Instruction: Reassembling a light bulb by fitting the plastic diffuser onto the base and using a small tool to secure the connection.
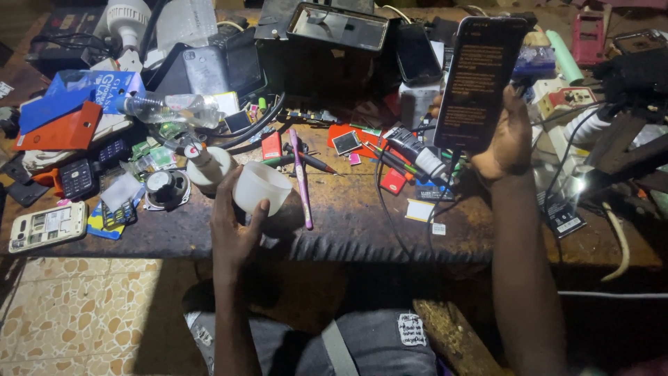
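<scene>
- Your left hand point(233, 230) grips a white plastic cup point(261, 186) tilted over the tabletop point(348, 223).
- Your right hand point(506, 143) clasps an upright dark smartphone point(479, 80); a pink toothbrush point(301, 177) lies just right of the cup.

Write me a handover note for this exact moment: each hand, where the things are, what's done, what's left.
Left hand: holds a small white plastic cup by its side, at the front of the workbench.
Right hand: holds a dark smartphone upright, screen lit with text, facing the camera.
Nearby: pink toothbrush lies right of the cup; white squeeze bottle stands just left of it; clear plastic bottle lies further back left.
Done: phone and cup are both picked up.
Left: nothing from the cup has visibly been put on the phone; the toothbrush lies untouched. The cup's contents cannot be seen.
</scene>
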